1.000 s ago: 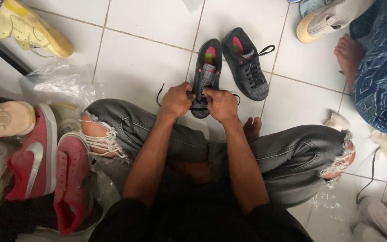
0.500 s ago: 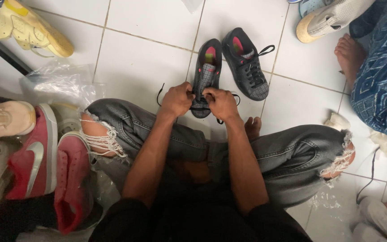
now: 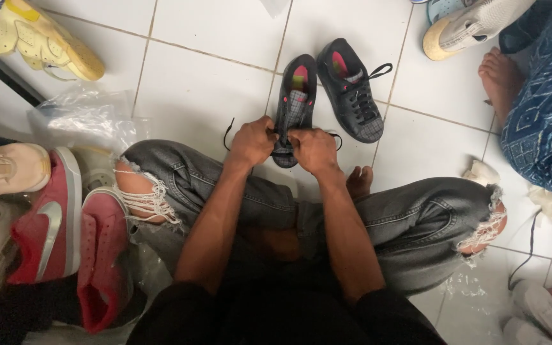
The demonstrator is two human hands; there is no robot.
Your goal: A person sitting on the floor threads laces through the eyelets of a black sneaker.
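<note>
White tile floor (image 3: 199, 96) fills the frame, grey ripped jeans (image 3: 410, 220) crossed at the bottom. Mid-frame sits a dark sneaker (image 3: 294, 96), its twin (image 3: 352, 89) just right of it. Left hand (image 3: 252, 142) and right hand (image 3: 314, 150) are pinched tight on its black lace (image 3: 227, 133) at the toe end.

1. One view only, from the head of a person sitting cross-legged, looking steeply down.
2. It faces forward over the knees to the white tiled floor (image 3: 212, 83).
3. It sits close: forearms fill the lower middle, left hand (image 3: 252, 142) and right hand (image 3: 314, 151) near centre.
</note>
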